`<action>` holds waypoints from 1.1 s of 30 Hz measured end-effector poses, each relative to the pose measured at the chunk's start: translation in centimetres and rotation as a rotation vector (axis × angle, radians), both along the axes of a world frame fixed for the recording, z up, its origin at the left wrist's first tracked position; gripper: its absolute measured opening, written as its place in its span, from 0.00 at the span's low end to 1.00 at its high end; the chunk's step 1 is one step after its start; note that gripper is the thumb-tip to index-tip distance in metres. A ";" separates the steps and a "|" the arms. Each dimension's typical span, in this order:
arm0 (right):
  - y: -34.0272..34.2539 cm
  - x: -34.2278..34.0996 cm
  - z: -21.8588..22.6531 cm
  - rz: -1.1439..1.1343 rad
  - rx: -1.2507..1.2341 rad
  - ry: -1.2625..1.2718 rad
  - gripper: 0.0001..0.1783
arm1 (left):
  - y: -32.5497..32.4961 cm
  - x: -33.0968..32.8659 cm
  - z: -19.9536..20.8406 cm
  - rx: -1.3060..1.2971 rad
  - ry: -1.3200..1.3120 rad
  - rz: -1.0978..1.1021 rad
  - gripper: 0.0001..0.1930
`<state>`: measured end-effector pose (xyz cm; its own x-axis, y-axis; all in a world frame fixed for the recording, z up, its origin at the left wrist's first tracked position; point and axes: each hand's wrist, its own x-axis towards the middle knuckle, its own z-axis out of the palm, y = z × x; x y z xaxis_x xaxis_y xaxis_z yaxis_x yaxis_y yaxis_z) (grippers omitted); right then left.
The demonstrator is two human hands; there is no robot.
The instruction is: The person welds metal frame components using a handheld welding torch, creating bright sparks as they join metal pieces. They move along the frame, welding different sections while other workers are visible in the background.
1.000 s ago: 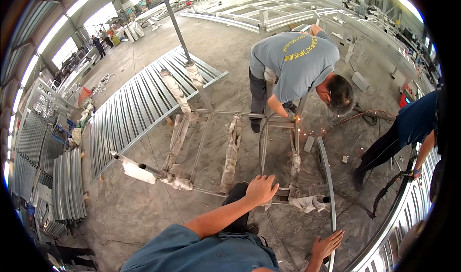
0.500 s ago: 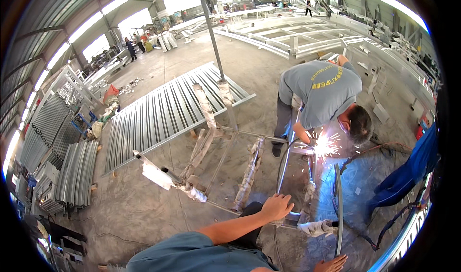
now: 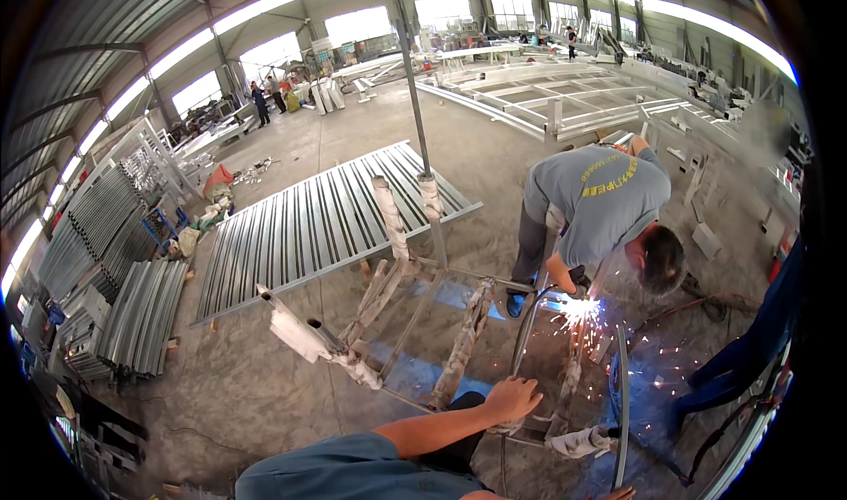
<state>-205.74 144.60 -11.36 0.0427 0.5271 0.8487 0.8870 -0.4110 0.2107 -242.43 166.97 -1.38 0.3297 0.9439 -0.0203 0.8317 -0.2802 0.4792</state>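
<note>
Metal makes up the frame (image 3: 465,341), set on the floor (image 3: 265,394) before the person. Its near side is overlapped by the left hand (image 3: 514,399); whether anything is grasped by the fingers cannot be told. Beside a bar (image 3: 623,412), the right hand (image 3: 621,494) is mostly cut off, its grip unclear. Sparks (image 3: 580,313) are thrown near a bent co-worker (image 3: 604,200).

right hand (image 3: 621,494) mostly cut off
</note>
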 end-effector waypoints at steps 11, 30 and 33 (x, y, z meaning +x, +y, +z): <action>0.1 0.0 -0.1 0.113 0.139 -0.030 0.42 | -0.1 -0.4 -0.5 0.003 0.044 -0.027 0.24; -2.5 -5.1 6.6 -0.374 -0.609 0.806 0.53 | 0.0 0.5 0.9 -0.078 0.121 -0.028 0.28; -1.9 -5.9 7.5 -0.398 -0.659 0.906 0.52 | 0.6 -0.3 -1.2 -0.117 0.125 -0.032 0.28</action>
<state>-211.61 142.74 -3.90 0.7474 0.6643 -0.0048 0.6559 -0.7391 -0.1533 -242.74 167.53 -2.53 0.3476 0.9217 -0.1718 0.8785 -0.2561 0.4034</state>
